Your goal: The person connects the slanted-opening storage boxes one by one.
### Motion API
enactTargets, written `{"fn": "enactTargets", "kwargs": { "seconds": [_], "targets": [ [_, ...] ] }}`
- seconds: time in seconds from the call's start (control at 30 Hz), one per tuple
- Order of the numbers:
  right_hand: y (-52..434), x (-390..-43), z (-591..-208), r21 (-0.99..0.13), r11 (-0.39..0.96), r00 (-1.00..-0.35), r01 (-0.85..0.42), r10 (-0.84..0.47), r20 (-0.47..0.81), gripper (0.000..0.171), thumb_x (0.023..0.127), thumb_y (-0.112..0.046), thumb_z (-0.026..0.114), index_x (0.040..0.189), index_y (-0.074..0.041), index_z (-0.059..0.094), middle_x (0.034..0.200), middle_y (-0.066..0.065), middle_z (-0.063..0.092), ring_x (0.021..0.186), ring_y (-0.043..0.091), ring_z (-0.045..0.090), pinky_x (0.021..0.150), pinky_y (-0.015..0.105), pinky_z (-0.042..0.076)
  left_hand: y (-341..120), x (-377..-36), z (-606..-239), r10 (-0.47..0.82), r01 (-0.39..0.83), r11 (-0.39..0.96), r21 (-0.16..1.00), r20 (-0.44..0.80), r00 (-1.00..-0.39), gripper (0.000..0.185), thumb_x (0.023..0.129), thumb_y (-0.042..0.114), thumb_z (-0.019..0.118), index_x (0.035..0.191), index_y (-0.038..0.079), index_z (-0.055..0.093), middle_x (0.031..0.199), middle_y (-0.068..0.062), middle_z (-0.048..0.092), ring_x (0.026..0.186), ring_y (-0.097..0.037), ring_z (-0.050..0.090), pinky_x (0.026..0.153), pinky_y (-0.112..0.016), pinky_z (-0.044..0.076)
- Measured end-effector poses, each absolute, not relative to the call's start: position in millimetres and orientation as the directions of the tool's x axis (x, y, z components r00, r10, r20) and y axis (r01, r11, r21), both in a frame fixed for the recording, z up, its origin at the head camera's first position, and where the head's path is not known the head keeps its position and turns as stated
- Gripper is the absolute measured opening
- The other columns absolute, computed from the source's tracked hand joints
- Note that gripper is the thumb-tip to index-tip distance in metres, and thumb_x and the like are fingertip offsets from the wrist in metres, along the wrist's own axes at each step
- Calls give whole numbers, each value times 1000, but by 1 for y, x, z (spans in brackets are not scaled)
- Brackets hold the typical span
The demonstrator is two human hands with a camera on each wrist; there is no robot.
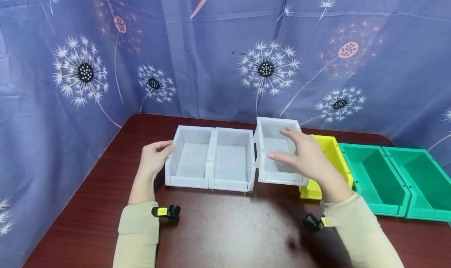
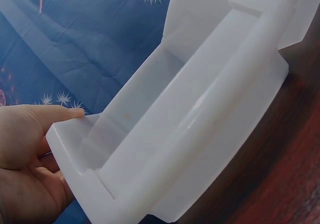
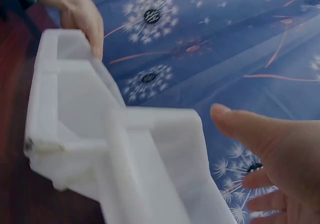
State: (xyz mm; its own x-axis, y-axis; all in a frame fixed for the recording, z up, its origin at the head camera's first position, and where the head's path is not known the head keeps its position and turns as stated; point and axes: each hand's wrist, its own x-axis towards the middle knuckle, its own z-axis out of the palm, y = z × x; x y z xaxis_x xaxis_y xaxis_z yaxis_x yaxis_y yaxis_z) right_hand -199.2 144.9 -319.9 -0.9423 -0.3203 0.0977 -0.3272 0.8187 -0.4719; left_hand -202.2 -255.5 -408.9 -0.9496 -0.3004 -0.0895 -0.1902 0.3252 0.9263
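Note:
Two white plastic storage bins stand side by side, the left bin [image 1: 190, 158] against the middle bin [image 1: 230, 158]. My left hand [image 1: 155, 156] grips the left bin's outer side wall; in the left wrist view its thumb lies at the rim and its fingers are behind the wall. A third white bin [image 1: 273, 177] sits just right of the pair, a little out of line with them. Over its right side, my right hand [image 1: 304, 152] has its thumb and fingers spread apart. In the right wrist view, that thumb [image 3: 245, 126] shows a gap from the blurred white bin.
Right of the white bins stands a yellow bin [image 1: 327, 150], partly hidden by my right arm. Two green bins [image 1: 375, 178] follow further right. A dandelion-print curtain [image 1: 211, 64] hangs behind the dark red-brown table [image 1: 229, 229].

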Motion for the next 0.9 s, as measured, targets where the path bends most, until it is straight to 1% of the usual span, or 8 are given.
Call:
{"fn": "enactTargets", "kwargs": {
  "seconds": [0.07,0.2,0.3,0.4,0.57,0.7,0.8,0.9],
  "targets": [
    [146,-209,-315,-483,798,-923,-360,-381,58,85,81,-56,66,142,-4,40,151,20,32,137,42,29,109,63,19,-255,-203,-409,-295,-190,325,926,-92,-951,35,91,20,61,123,5,63,123,-15,62,100,-13,57,80,-20,47],
    [146,-229,-307,-461,780,-882,-424,-472,12,85,81,-54,66,145,-7,36,153,17,30,138,39,29,108,58,27,-255,-203,-409,-293,-196,318,928,-100,-951,36,91,21,61,124,6,63,124,-14,62,104,-16,57,84,-25,48],
    [144,-244,-304,-444,768,-852,-461,-523,-21,88,80,-55,68,146,-9,34,155,14,26,140,37,26,110,57,26,-255,-203,-410,-296,-201,313,928,-106,-949,36,91,22,61,124,6,63,124,-14,62,104,-17,57,86,-26,48],
    [141,-255,-301,-427,765,-822,-483,-563,-79,94,77,-57,69,148,-9,31,157,14,21,142,37,22,111,55,25,-255,-203,-412,-297,-210,307,928,-116,-948,36,91,22,61,124,7,62,124,-14,61,104,-17,57,86,-27,48],
    [137,-264,-298,-400,774,-783,-490,-593,-189,103,73,-60,71,150,-8,25,158,15,12,143,39,15,112,56,22,-254,-203,-413,-295,-206,292,934,-117,-948,36,91,21,62,124,6,62,125,-14,61,107,-19,56,88,-29,47],
    [132,-268,-295,-394,778,-760,-490,-602,-243,109,70,-60,73,151,-8,22,159,15,8,144,40,8,113,58,16,-254,-204,-414,-294,-193,292,937,-104,-950,36,92,22,61,124,6,62,124,-14,61,107,-18,56,86,-26,47],
    [128,-270,-292,-390,778,-750,-493,-607,-264,111,69,-58,75,151,-7,21,159,16,7,144,41,5,113,59,14,-255,-204,-414,-297,-192,291,937,-103,-949,36,92,23,61,125,7,62,124,-13,62,105,-16,57,83,-22,47],
    [124,-270,-290,-371,787,-748,-493,-602,-281,111,68,-58,76,151,-6,21,159,16,7,144,41,5,113,59,14,-256,-204,-413,-300,-187,291,938,-96,-949,36,91,23,62,124,7,63,123,-14,62,99,-10,57,81,-19,47]
  ]
}}
